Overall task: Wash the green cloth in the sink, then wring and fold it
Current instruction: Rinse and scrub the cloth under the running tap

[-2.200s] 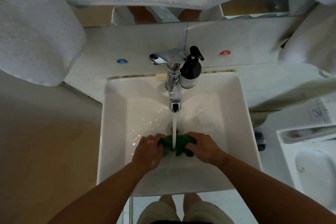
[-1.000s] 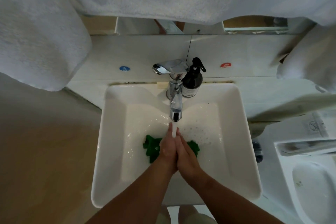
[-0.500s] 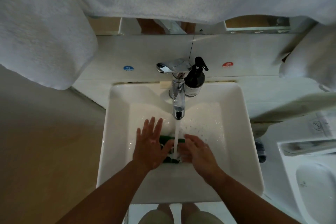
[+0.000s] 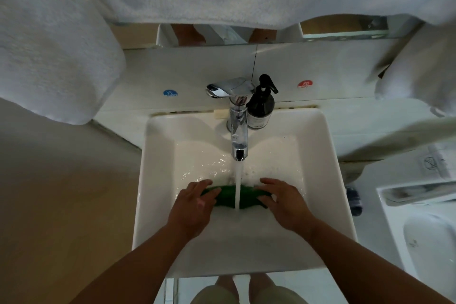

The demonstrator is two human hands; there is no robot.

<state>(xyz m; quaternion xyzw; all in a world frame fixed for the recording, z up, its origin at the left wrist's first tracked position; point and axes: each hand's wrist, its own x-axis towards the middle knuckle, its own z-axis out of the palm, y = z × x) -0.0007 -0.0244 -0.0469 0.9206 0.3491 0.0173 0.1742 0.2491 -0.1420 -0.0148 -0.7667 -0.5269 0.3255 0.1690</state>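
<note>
Green cloth (image 4: 228, 196) under the tap (image 4: 238, 131) is gripped by left hand (image 4: 193, 207) and right hand (image 4: 283, 202) (behind: COLD sticker (image 4: 170, 93), HOT sticker (image 4: 305, 84)).

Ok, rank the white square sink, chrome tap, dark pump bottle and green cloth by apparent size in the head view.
1. White square sink.
2. Chrome tap.
3. Dark pump bottle and green cloth: about alike; the cloth's ends are covered, so no ranking.

The square white sink (image 4: 158, 180) is smooth, glossy ceramic; the chrome metal tap (image 4: 238, 131) mirror-bright; the white terry towel (image 4: 49, 44) rough, matt (the rolled green cloth (image 4: 227, 196) looks wet).
</note>
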